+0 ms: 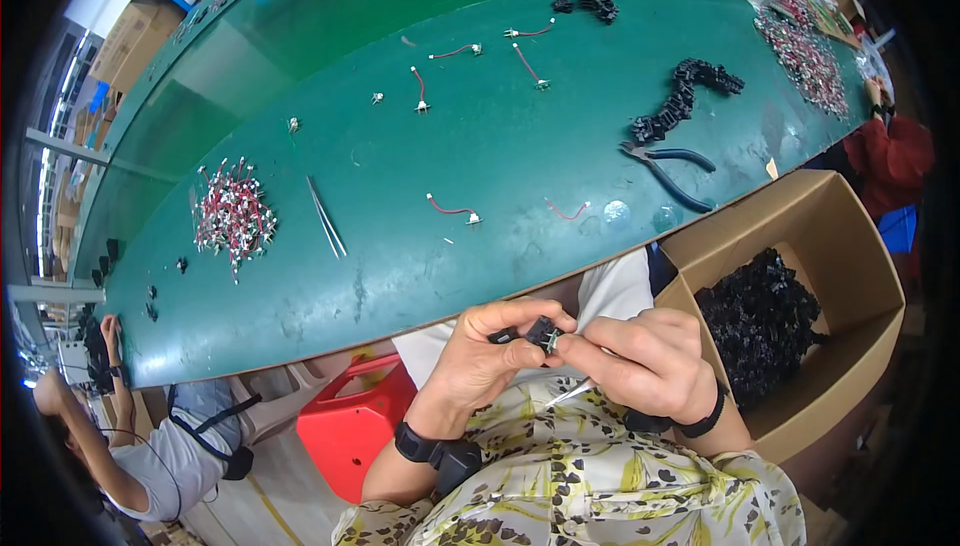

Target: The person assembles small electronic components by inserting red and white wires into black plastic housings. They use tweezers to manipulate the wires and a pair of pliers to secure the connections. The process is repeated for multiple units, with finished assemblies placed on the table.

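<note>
My left hand (478, 354) is closed on a small black plastic housing (543, 332) between thumb and fingers, over my lap in front of the table edge. A bit of white and green shows at the housing's near side. My right hand (648, 364) pinches at that same side, its fingertips against the housing. Silver tweezers (568, 393) stick out below my right hand, points toward the lower left; the rest of them is hidden in the palm. What the right fingertips pinch is too small to make out.
On the green table (370, 276) lie a second pair of tweezers (325, 216), a pile of red-wired connectors (234, 214), several single ones, a row of black housings (683, 96) and cutting pliers (675, 171). A cardboard box (850, 346) of black parts stands at my right, a red stool (350, 421) at left.
</note>
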`<state>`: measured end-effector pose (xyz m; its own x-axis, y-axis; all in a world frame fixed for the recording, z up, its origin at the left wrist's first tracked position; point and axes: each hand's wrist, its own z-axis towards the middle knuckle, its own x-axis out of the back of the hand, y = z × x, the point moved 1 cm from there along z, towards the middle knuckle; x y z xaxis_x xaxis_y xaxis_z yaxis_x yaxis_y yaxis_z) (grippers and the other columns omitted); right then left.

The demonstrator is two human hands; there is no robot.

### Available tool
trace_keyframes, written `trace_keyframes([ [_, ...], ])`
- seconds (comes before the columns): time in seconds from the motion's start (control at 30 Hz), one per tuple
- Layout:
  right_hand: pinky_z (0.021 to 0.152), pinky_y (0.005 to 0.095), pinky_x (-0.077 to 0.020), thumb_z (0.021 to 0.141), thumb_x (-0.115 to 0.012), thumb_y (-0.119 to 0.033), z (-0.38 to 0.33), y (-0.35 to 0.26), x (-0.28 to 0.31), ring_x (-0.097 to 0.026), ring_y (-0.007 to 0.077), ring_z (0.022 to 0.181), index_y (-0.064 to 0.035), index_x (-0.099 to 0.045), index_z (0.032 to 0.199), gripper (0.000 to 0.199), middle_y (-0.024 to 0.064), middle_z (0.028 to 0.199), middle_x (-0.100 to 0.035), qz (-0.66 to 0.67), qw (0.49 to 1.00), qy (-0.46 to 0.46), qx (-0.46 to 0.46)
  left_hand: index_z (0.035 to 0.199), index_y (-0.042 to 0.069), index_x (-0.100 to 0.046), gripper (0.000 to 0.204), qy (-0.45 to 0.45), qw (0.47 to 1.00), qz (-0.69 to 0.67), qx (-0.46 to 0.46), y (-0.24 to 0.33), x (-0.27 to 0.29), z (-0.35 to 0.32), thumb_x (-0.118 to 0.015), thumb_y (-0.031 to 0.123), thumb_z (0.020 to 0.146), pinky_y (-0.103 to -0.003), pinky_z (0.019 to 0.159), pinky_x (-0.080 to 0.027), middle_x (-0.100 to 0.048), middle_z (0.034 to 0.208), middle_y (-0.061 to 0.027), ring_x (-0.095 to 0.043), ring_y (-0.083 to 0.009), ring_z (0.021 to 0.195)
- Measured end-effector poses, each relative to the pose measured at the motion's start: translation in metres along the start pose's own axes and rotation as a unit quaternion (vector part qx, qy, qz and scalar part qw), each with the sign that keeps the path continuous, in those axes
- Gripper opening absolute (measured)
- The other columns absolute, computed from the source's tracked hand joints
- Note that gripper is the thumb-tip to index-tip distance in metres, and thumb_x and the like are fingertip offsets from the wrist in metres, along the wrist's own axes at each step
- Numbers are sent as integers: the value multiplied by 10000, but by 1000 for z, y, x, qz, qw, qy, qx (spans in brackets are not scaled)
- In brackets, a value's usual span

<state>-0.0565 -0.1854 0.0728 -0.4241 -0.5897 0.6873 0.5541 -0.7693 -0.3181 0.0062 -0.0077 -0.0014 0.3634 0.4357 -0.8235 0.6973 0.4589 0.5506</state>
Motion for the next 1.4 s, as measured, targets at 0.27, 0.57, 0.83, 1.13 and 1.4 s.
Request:
trace_keyframes([
  [0.27, 427, 214, -377, 657, -732, -120, 0, 4, 2, -539, 68, 514, -39, -703, 935, 291, 28, 818, -640, -7, 1000, 5, -4, 1169, 4, -651, 442, -3, 1000, -18, 10, -2, 0, 4, -792, 98, 761, -311, 816, -583, -664, 1114, -131, -657, -185, 944],
  [0.57, 439, 215, -395, 642, -711, -109, 3, 7, 4, -545, 72, 523, -48, -703, 907, 272, 18, 861, -639, -7, 999, -37, -4, 1140, 33, -686, 414, 23, 992, 123, 5, 8, 0, 4, -793, 52, 741, -269, 804, -559, -676, 1052, -90, -636, -135, 909],
  [0.83, 442, 237, -453, 672, -706, -80, 4, 9, 3, -556, 92, 524, -41, -691, 883, 216, 35, 885, -629, 46, 996, -70, -25, 1110, 30, -705, 364, 2, 969, 245, 20, 27, -7, 6, -783, 28, 754, -237, 755, -547, -667, 987, -67, -640, -116, 860],
  [1.13, 437, 244, -468, 694, -717, -67, 2, 6, -2, -573, 111, 513, -26, -672, 903, 218, 37, 876, -616, 65, 993, -83, -51, 1133, 24, -691, 345, 3, 984, 175, 32, 17, -4, 3, -739, -3, 792, -260, 776, -559, -666, 981, -76, -669, -151, 870],
  [1.4, 617, 287, -503, 738, -763, -41, 16, 15, 5, -623, 149, 750, 2, -694, 948, 226, 70, 864, -624, 300, 932, -58, -196, 1216, 31, -641, 349, 55, 993, 102, 23, 15, -11, 3, -665, 10, 869, -277, 815, -557, -663, 1008, -77, -661, -165, 923],
])
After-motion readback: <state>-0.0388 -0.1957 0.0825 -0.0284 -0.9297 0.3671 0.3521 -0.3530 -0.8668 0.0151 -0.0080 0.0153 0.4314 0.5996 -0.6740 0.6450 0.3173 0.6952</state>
